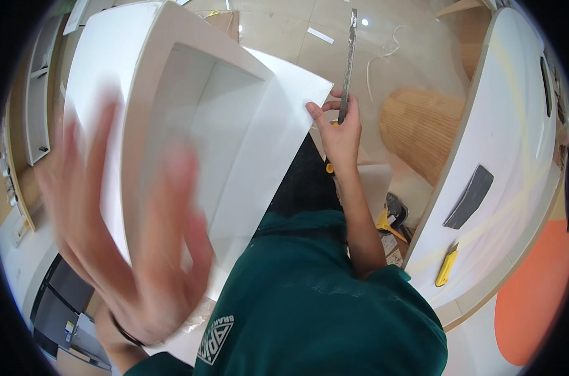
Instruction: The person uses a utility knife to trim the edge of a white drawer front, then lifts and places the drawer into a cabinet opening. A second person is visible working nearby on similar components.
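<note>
White box (190, 125): open-fronted, hollow, upper left of view, tilted; front rim and inner walls plain white; flat white panel running down its right side to a corner beside the right hand.

Left hand (128, 250): lower left, close to the lens, heavily blurred; fingers spread and released, palm open, holding nothing; lying over the box's front rim, contact not discernible through the blur. Dark band at the wrist.

Right hand (339, 128): centre, just beside the panel's corner; fingers clenched around the handle of a saw (347, 59). Blade long, narrow, grey, speckled, pointing up and away over the floor. Thumb near the panel's corner; touching or not, cannot tell.

Green shirt (315, 301): lower centre, white print on the left of the chest.

Counter (503, 144): white, curved, right side. On it: dark grey scraper-shaped piece (469, 196); yellow knife (447, 266) near the lower edge, well apart from the right hand.

Wooden ribbed drum (422, 135): between right hand and counter, on the floor.

Yellow-and-black tool (391, 216): on the floor below the drum, beside the right forearm; kind not discernible.

Floor (284, 31): pale glossy tiles; white cord lying near the blade's far end. Orange round patch (528, 307) at lower right.
</note>
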### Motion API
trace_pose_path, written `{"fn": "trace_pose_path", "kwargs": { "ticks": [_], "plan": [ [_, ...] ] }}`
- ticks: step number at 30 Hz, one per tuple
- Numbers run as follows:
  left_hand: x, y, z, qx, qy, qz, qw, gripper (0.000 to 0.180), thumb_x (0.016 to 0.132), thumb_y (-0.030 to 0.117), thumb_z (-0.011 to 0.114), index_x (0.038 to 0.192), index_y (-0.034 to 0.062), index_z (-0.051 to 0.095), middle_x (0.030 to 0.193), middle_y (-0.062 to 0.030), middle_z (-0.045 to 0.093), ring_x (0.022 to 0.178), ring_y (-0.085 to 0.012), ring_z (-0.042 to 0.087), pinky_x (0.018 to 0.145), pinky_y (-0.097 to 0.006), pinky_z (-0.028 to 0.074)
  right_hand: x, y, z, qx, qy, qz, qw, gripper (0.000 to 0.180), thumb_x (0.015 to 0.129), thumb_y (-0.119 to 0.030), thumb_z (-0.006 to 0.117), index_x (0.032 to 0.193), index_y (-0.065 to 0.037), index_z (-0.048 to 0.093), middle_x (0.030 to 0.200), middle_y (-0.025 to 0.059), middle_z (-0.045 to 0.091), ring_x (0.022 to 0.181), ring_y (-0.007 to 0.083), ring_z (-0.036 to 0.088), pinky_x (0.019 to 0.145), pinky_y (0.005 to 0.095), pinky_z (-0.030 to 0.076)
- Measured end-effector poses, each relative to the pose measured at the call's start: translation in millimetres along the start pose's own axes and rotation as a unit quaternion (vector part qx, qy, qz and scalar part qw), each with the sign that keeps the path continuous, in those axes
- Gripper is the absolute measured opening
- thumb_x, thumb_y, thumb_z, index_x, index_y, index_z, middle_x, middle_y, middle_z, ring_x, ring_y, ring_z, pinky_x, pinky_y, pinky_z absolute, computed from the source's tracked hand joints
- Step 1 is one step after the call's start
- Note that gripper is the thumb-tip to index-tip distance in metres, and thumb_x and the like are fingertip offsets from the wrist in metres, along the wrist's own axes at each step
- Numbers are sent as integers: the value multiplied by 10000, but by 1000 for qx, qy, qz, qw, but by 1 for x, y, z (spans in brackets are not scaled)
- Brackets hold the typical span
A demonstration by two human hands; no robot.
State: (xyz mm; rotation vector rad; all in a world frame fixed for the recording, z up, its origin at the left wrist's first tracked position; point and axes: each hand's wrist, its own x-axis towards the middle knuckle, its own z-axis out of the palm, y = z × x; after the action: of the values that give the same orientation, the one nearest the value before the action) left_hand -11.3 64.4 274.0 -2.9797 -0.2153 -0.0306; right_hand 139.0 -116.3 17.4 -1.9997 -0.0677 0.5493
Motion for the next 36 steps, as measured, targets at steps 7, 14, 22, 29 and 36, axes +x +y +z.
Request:
{"fn": "trace_pose_path", "kwargs": {
  "ticks": [7,14,22,29,36],
  "plan": [
    [-49,103,87,-398,-51,-180,898,364,809,-52,667,1170,-23,627,1264,-231,596,1202,-426,582,999,-492,480,-4,-1,-5,-3,3,13,1000,598,804,-335,875,1205,-22,562,886,43,696,714,156,618,642,318,465],
    [66,95,239,-452,121,-27,884,441,883,-46,570,1323,-64,543,1392,-242,528,1318,-429,507,1100,-469,437,-8,9,-12,-7,1,-51,999,400,964,-269,702,1206,10,549,828,93,691,695,177,636,654,342,483],
    [68,100,268,-378,101,-55,919,592,834,-11,517,1416,-103,460,1482,-261,454,1437,-420,382,1203,-492,324,-43,20,-40,-64,-123,18,990,284,1095,-233,455,1197,7,567,673,129,598,647,208,636,598,392,462],
    [79,90,270,-374,130,-60,916,431,905,90,570,1278,-117,513,1345,-290,518,1349,-460,452,1155,-510,359,-45,16,-34,-154,-144,-40,977,316,1113,-279,426,1114,5,563,703,134,510,634,254,502,563,377,401],
    [81,85,280,-422,128,-99,892,370,983,221,610,1149,-95,511,1219,-302,560,1248,-480,506,1084,-513,412,-47,11,-29,-137,-171,-35,975,298,1101,-277,433,1026,-3,522,741,300,576,762,538,570,621,562,414]
  ]
}}
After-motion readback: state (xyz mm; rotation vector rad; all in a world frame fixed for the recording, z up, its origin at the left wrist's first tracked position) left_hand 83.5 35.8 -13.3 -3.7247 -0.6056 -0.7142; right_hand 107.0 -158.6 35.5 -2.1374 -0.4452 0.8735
